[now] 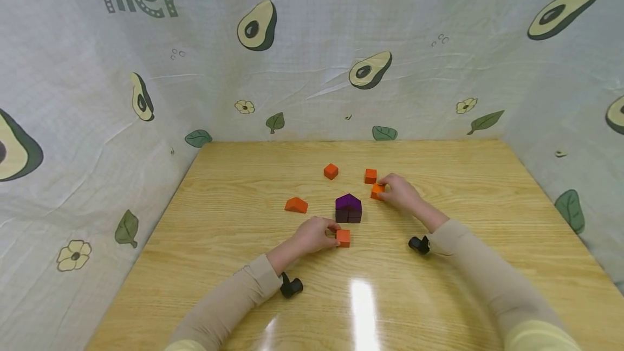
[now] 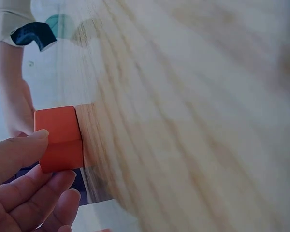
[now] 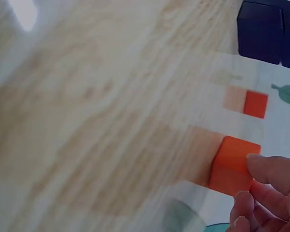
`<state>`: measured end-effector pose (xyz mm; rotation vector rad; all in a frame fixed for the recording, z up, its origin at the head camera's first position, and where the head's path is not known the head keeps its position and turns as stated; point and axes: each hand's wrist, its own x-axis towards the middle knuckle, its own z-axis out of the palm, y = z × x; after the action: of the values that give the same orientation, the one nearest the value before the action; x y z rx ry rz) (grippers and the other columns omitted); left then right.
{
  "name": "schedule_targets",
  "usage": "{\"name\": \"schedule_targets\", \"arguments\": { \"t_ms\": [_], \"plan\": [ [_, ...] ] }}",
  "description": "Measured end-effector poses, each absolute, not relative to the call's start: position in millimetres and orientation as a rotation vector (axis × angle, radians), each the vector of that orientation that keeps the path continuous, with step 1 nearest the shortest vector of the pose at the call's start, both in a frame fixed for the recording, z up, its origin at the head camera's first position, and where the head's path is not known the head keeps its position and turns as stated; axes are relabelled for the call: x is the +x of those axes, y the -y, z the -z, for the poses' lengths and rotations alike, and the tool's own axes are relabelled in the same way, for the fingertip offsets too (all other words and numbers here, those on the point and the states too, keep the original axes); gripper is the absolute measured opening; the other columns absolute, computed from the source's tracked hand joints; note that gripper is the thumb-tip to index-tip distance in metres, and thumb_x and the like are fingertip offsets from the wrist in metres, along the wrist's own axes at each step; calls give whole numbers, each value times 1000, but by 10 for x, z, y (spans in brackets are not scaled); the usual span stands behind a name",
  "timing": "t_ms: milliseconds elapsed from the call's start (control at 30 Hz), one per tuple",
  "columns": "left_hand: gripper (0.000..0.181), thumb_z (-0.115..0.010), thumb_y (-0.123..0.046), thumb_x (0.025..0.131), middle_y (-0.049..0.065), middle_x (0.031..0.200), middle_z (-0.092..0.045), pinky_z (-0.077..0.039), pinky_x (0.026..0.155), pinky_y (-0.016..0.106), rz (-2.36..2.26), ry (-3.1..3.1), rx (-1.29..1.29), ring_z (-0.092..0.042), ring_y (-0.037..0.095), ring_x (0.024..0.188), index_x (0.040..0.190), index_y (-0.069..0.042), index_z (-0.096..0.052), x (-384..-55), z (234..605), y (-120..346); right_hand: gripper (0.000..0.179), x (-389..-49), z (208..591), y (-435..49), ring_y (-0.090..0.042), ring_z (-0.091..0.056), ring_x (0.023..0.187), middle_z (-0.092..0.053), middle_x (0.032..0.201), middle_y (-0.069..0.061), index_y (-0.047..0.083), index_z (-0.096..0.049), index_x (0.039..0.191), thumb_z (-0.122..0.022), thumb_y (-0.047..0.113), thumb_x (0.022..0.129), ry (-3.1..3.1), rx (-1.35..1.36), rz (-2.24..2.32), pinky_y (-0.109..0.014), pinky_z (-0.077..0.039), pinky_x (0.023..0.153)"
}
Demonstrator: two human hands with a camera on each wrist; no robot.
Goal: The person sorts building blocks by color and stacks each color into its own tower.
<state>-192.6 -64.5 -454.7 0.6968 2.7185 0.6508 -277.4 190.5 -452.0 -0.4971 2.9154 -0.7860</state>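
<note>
My left hand [image 1: 313,235] pinches a red-orange cube [image 1: 343,238] on the near side of a small group of purple blocks [image 1: 348,209]. In the left wrist view the thumb lies on one face of that cube and the fingertips on another. Farther back and to the right, my right hand [image 1: 400,192] grips an orange cube [image 3: 234,164] between thumb and fingers. Just behind it sits another red-orange cube [image 1: 370,176]. The purple group has a peaked top and stands between the two hands.
A red-orange cube [image 1: 331,171] lies behind the purple group, turned cornerwise. To the left is an orange wedge-like block [image 1: 296,205]. Black wrist-worn devices [image 1: 291,287] show at both cuffs. A patterned cloth [image 1: 312,58] borders the wooden table [image 1: 234,177] at the back and sides.
</note>
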Motion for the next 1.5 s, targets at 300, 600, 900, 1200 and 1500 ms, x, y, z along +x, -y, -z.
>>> {"name": "schedule_targets", "arguments": {
  "t_ms": [300,600,900,1200,1500],
  "plan": [
    [31,-71,-25,80,1,102,-67,-47,80,27,-670,-2707,684,-61,15,95,107,-11,-67,-1929,4538,645,38,-2821,4573,-1909,-41,-51,107,-57,113,-27,-11,-57,114,-62,11,84,-2907,-504,781,-50,-41,90],
    [31,-71,-26,80,2,102,-68,-47,79,26,-665,-2703,685,-61,15,94,108,-12,-67,-1919,4532,643,33,-2660,4489,-1918,-38,-55,104,-60,110,-23,-8,-60,111,-64,9,83,-2953,-546,782,-48,-43,88],
    [30,-71,-25,79,1,101,-68,-47,78,26,-673,-2703,683,-61,14,93,106,-12,-67,-1928,4526,644,29,-2295,4305,-1880,-34,-59,93,-63,103,-20,-6,-63,104,-69,7,78,-2942,-719,791,-44,-48,80],
    [31,-71,-26,80,2,104,-67,-47,75,25,-674,-2695,657,-60,12,88,107,-12,-67,-1923,4514,649,26,-1971,4311,-1730,-29,-61,87,-65,99,-15,-2,-64,100,-71,8,77,-2893,-860,808,-38,-50,75],
    [32,-71,-27,80,1,105,-67,-43,67,21,-667,-2687,638,-52,7,71,108,-12,-67,-1941,4521,637,23,-1830,4429,-1576,-27,-62,89,-66,96,-11,-1,-65,97,-72,8,76,-2855,-934,805,-38,-50,77]
  ]
}}
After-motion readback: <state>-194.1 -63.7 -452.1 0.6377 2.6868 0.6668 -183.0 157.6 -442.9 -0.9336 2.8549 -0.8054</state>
